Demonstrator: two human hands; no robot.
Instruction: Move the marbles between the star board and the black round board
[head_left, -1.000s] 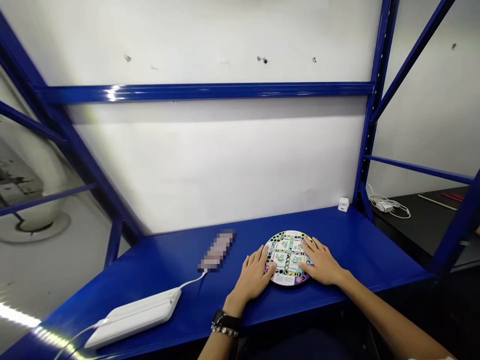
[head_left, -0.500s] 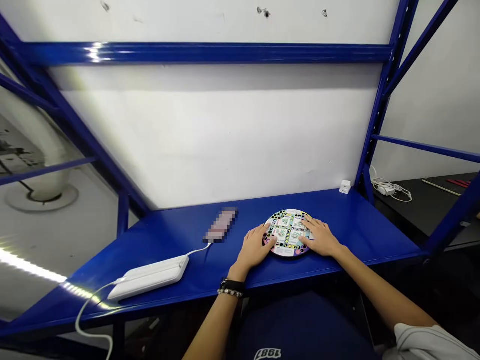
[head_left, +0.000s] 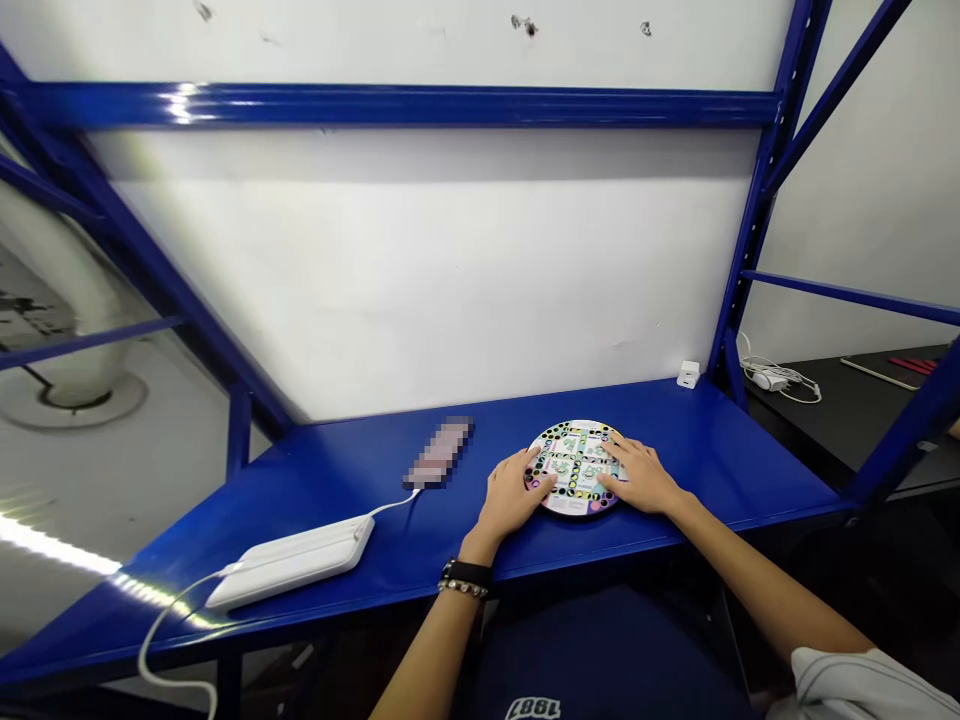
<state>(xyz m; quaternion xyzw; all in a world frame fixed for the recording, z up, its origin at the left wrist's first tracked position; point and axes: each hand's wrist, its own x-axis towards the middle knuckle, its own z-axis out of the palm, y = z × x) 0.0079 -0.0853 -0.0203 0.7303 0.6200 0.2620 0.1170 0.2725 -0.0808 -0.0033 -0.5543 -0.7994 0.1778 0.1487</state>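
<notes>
A round, flat game board (head_left: 577, 458) with a colourful printed top and rows of small dark circles lies on the blue shelf. My left hand (head_left: 512, 492) grips its left edge, thumb on the printed face. On the opposite edge, my right hand (head_left: 636, 474) has its thumb and fingers over the rim and top. Both palms lie low, close to the shelf, and the undersides of the fingers are hidden. A dark band and a beaded bracelet (head_left: 463, 588) circle my left wrist.
A phone with a blurred screen (head_left: 441, 452) lies left of the board, cabled to a white power bank (head_left: 292, 562). A small white charger (head_left: 688, 374) stands at the back right. The blue shelf (head_left: 360, 450) has a front edge near my forearms; blue posts flank it.
The view has shifted very slightly. Both hands keep the same hold on the game board, which stays in place on the shelf.
</notes>
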